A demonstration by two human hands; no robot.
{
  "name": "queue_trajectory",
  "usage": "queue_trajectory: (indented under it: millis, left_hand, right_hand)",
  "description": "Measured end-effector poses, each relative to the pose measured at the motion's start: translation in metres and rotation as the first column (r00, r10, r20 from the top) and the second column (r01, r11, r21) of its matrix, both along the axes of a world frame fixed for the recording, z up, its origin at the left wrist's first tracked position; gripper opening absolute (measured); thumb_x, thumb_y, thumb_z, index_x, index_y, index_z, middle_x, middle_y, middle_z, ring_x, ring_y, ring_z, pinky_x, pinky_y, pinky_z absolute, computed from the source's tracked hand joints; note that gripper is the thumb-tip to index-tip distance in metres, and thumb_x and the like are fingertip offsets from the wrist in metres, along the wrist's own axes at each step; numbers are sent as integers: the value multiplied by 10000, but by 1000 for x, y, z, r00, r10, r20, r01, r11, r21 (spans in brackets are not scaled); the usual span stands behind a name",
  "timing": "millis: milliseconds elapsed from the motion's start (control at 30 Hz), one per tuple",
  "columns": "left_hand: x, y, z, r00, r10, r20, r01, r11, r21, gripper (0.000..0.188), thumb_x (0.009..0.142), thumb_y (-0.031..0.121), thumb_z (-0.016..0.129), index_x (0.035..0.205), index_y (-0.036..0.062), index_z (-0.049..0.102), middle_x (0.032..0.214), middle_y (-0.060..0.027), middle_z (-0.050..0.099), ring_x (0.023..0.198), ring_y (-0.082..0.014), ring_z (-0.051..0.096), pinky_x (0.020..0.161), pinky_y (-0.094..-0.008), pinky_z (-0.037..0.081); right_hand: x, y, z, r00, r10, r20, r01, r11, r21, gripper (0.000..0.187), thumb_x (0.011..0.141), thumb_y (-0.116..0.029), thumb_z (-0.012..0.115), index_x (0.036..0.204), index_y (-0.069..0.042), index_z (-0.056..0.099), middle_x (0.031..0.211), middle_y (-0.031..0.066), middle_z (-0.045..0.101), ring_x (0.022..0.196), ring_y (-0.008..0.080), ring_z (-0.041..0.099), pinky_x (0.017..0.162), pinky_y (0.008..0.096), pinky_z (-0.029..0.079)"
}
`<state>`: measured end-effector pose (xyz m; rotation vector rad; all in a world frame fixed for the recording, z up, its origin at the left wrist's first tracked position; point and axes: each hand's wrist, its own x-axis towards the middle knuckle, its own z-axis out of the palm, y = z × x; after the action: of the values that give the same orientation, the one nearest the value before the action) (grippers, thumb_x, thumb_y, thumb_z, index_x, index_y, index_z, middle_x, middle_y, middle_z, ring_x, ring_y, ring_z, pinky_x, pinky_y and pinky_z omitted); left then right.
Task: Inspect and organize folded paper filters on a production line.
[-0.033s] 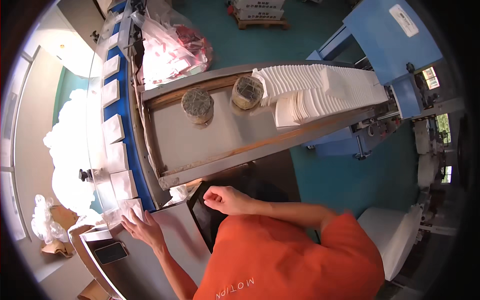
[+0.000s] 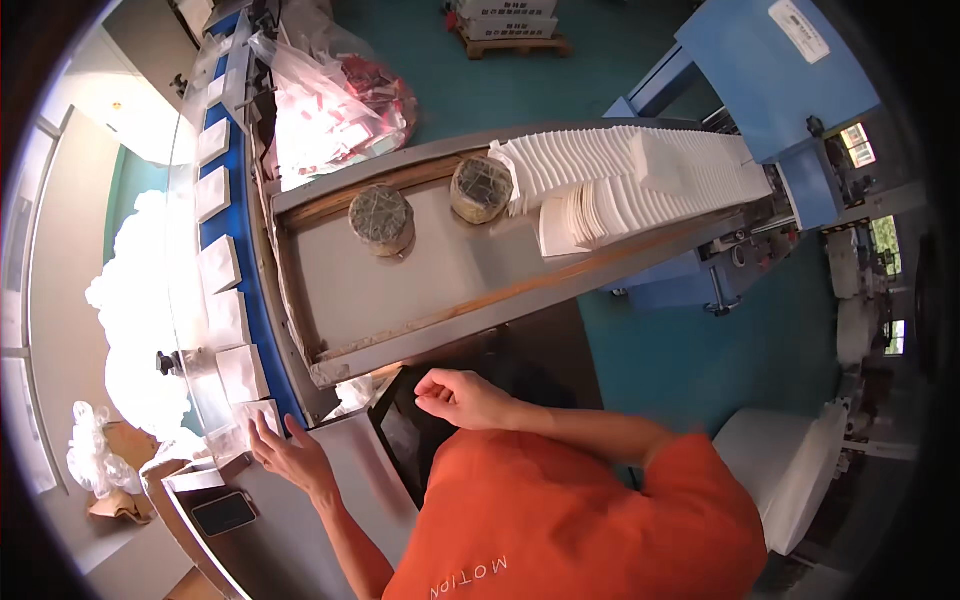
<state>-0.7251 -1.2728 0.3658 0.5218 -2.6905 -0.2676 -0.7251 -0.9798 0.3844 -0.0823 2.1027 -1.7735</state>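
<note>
Head view: left hand [image 2: 290, 455] at 7 o'clock, fingers spread flat on white napkin pack [image 2: 258, 415] by blue conveyor [image 2: 262, 330]; right hand [image 2: 462, 398] loosely curled, empty. Steel trough [image 2: 420, 290] at 12, teal floor [image 2: 680, 350].

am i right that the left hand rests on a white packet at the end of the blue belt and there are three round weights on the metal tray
Not quite: the head view shows two round weights on the metal tray, not three. The rest holds: the left hand rests on a white packet at the near end of the blue belt.
</note>
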Motion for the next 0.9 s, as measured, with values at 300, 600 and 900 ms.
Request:
queue_trajectory:
  millis: [300,600,900]
  left_hand:
    - [-173,339,-3,526,-836,157,-645,-272,714,253,999,279,548,1102,48,556,994,-57,605,717,-118,538,514,-216,377]
    - [-147,399,44,548,-826,-131,-40,-182,982,327,970,302,632,1120,11,634,1012,-1,625,810,-66,568,722,-214,460]
    - [-213,183,54,882,-453,131,353,818,454,810,714,369,846,1400,114,497,1309,-182,587,1202,-349,565,1002,-427,434]
  right_hand:
    - [-8,157,34,591,-468,-657,745,630,221,689,789,-220,811,1325,-3,436,1196,156,509,964,270,522,804,364,465]
    - [-59,226,17,542,-304,-783,840,212,499,763,731,-194,797,1394,-74,439,1273,112,463,1150,302,457,939,465,316]
    - [-56,236,6,495,-255,-831,869,160,468,555,725,-118,762,1248,-123,577,1199,79,511,1110,295,473,933,476,301]
